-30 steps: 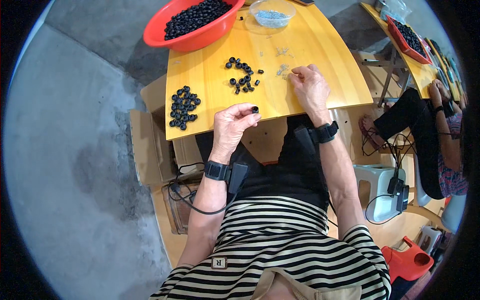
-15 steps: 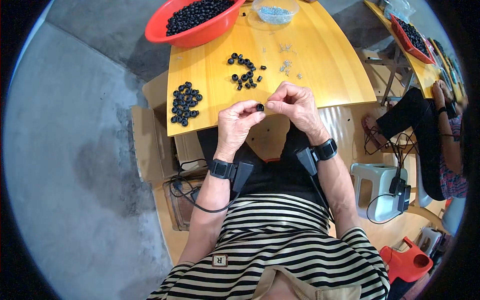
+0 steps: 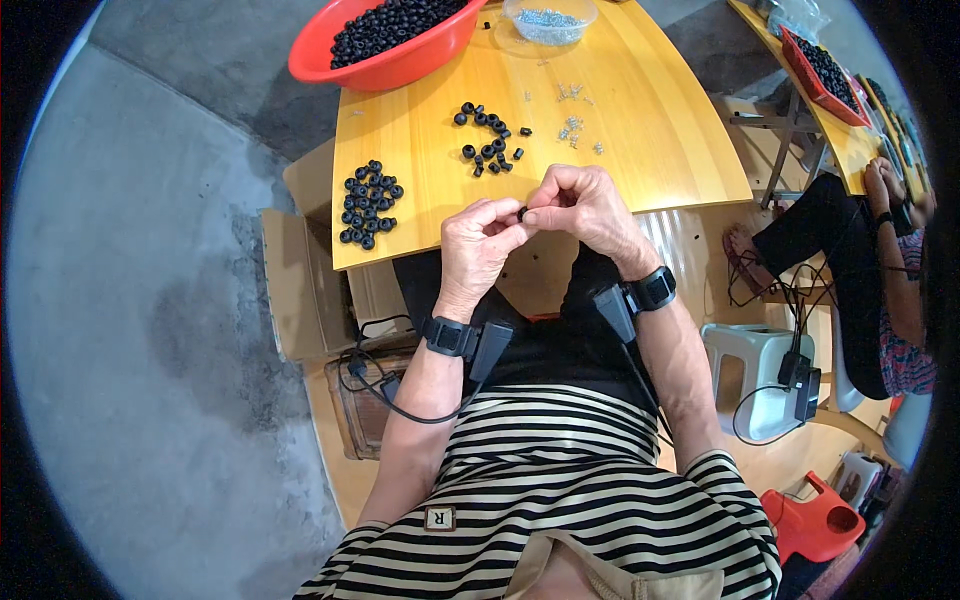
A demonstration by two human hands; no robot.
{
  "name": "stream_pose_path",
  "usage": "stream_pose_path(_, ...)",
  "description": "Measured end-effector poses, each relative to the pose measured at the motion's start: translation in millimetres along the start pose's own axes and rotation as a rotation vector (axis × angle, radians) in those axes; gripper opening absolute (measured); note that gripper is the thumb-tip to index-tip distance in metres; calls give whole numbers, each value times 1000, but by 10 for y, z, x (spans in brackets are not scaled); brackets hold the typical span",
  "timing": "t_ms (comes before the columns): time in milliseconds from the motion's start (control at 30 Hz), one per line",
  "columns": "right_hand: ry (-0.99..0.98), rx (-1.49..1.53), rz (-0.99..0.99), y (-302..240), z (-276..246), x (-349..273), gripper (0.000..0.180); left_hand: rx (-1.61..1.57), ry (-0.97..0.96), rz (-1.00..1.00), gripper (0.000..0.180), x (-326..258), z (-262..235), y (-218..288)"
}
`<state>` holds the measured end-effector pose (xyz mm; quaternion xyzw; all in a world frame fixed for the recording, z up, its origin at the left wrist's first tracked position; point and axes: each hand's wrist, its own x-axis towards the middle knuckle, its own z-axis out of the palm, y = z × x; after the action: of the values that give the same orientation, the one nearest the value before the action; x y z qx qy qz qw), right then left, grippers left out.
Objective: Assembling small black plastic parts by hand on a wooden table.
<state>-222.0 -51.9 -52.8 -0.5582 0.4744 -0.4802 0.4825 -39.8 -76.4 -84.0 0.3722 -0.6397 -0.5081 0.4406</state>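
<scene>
Just over the front edge of the yellow table, my two hands meet fingertip to fingertip. A small black round part is pinched in my left hand, mostly covered by fingers. My right hand presses its thumb and forefinger together against that part; anything tiny between them is hidden. Beyond my hands lies a loose curve of black knob-like parts and smaller black pieces. A tighter group of black knobs sits at the table's left edge. Small silvery screw-like pieces are scattered to the right.
A red basin full of black parts stands at the far left, near a clear tub of silvery pieces. Cardboard leans below the table's left side. Another person sits at a table on the right, beside a white stool.
My right hand has shifted slightly left, bringing its fingertips onto the black part, which now shows less. My left hand stays nearly in place. The loose parts on the table have not moved.
</scene>
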Motion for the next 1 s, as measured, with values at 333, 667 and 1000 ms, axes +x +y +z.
stream_pose_path(333, -123, 56, 69, -10, -69, 67, 16, 3, -29, -1, 22, -43, -54, 126)
stream_pose_path(667, -76, -46, 105, 11, -43, 58, 39, -163, 11, -68, 26, -72, -79, 97)
stream_pose_path(1000, -34, -174, 81, -36, 40, 37, 32, -208, -5, -51, 25, -72, -59, 107)
